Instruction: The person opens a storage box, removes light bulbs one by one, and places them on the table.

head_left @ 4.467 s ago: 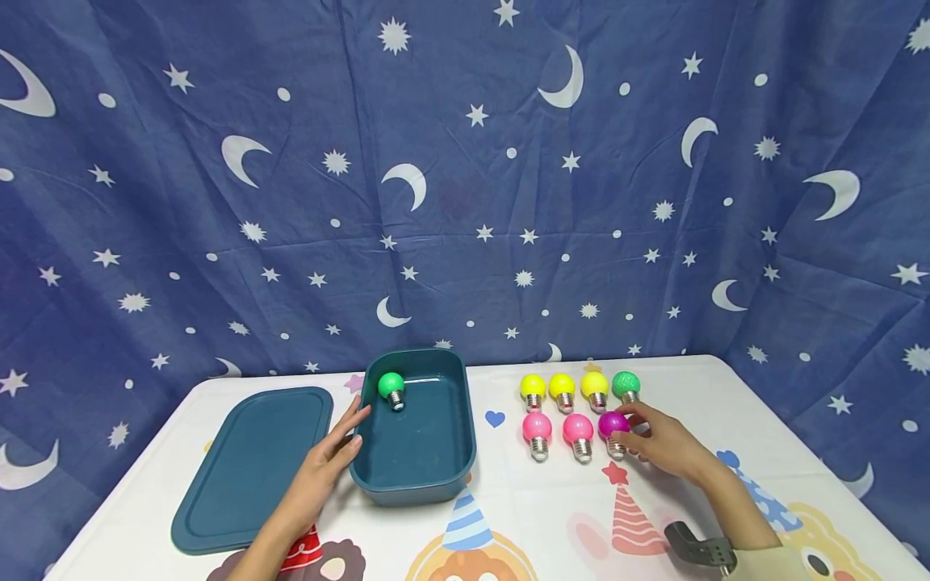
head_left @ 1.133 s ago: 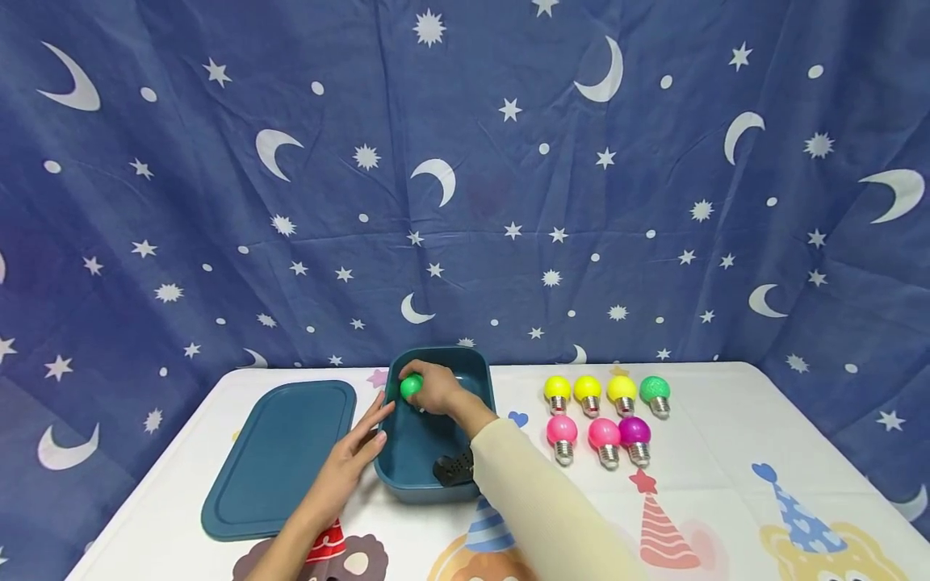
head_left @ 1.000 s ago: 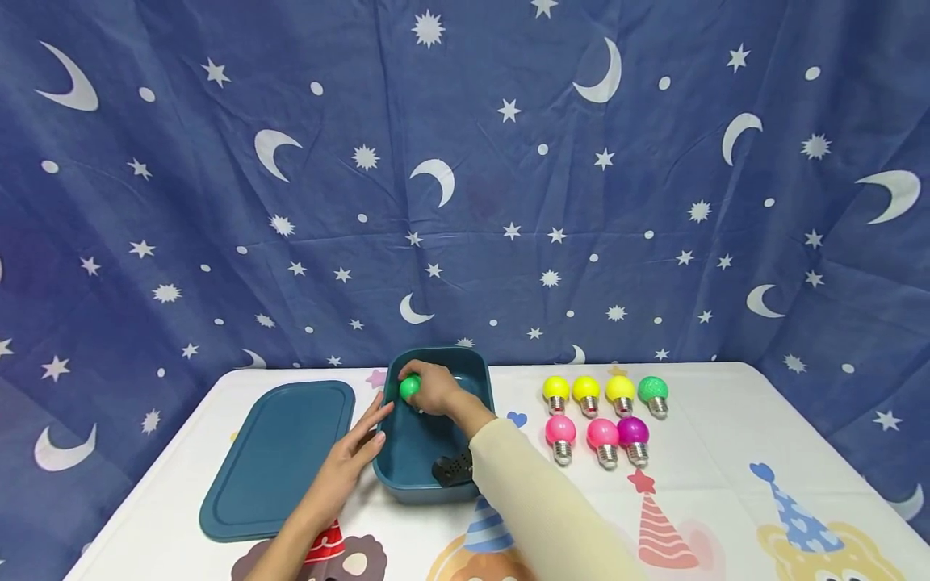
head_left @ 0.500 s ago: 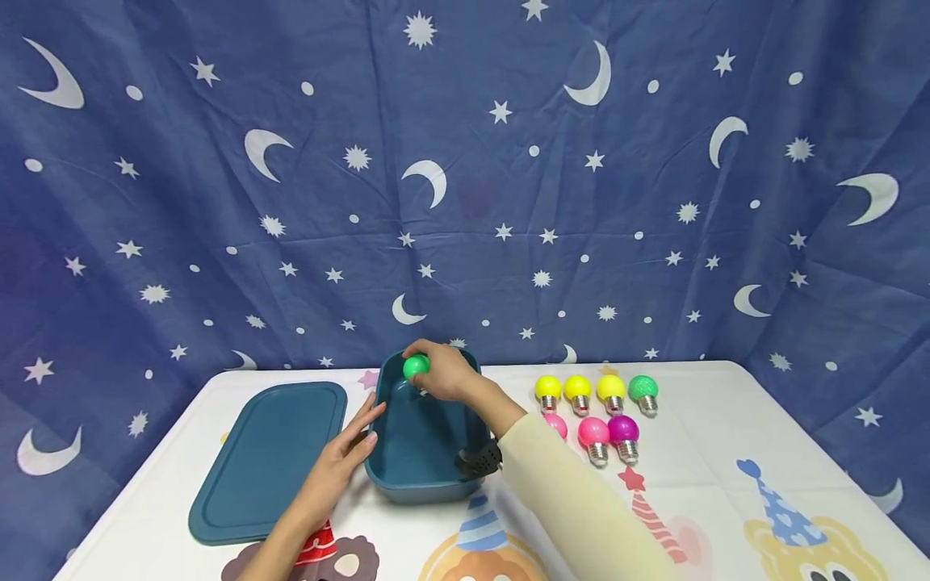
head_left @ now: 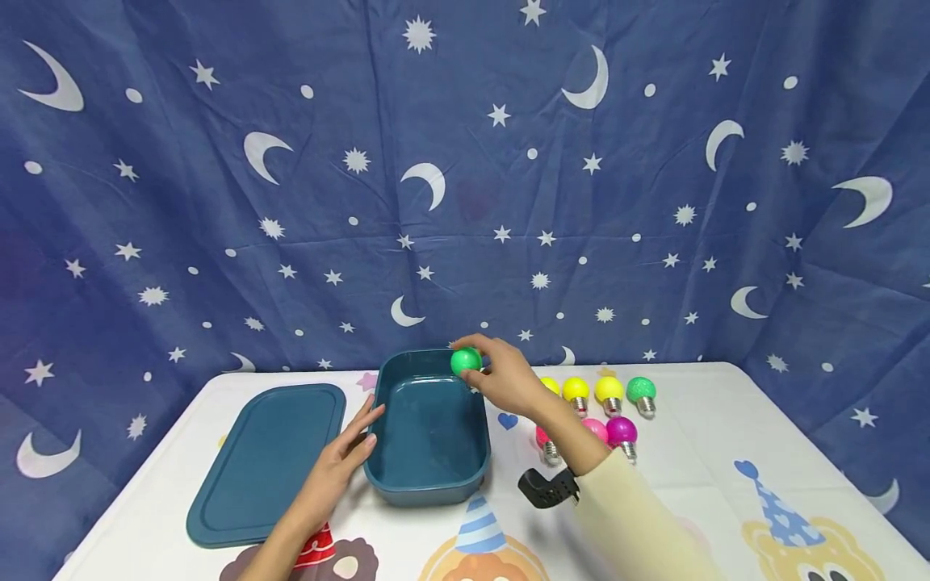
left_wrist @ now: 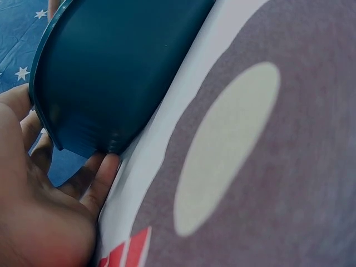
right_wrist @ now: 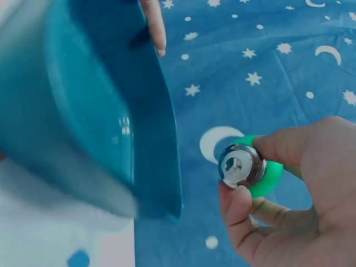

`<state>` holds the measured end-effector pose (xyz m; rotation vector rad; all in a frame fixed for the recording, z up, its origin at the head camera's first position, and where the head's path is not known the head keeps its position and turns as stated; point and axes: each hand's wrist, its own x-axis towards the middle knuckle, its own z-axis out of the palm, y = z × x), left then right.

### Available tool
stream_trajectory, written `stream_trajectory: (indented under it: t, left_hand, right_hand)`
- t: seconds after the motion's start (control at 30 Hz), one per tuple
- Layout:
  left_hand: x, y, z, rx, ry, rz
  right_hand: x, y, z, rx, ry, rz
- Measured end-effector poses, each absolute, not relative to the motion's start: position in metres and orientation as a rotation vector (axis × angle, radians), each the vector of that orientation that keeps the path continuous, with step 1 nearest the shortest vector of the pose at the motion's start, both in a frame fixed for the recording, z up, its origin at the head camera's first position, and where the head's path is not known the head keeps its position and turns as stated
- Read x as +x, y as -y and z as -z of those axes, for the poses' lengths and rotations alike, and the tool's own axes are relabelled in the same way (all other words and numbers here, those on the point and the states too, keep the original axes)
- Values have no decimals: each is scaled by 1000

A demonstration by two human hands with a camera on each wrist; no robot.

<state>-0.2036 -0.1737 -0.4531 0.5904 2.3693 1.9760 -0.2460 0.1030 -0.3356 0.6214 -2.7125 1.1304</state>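
A green light bulb (head_left: 466,361) is pinched between the thumb and fingers of my right hand (head_left: 508,379), above the back right corner of the teal bin (head_left: 429,492). In the right wrist view the bulb's metal screw base (right_wrist: 238,167) faces the camera. Nothing lies in the bin. My left hand (head_left: 334,468) rests against the bin's left side with fingers spread; the left wrist view shows its fingertips (left_wrist: 111,161) touching the bin wall (left_wrist: 111,67).
Right of the bin lie yellow bulbs (head_left: 609,390), a green bulb (head_left: 642,390), pink bulbs (head_left: 594,428) and a purple bulb (head_left: 621,432) in two rows, partly behind my right arm. A teal lid (head_left: 269,460) lies at the left. A starry curtain (head_left: 465,202) hangs behind.
My right hand has gone from the bulb rows into the bin, gripped the green bulb there, lifted it out and carried it right. The purple bulb shifted slightly left beside a pink one.
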Motion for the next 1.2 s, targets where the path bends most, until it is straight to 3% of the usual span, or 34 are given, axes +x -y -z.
stream_trajectory:
  t: [0.77, 1.2]
  left_hand:
    - [-204, 172, 455, 600, -2374, -1953]
    - [-203, 172, 454, 598, -2374, -1952]
  right_hand:
    - [-189, -236, 379, 349, 2665, -981]
    - [-177, -307, 406, 172, 2687, -932]
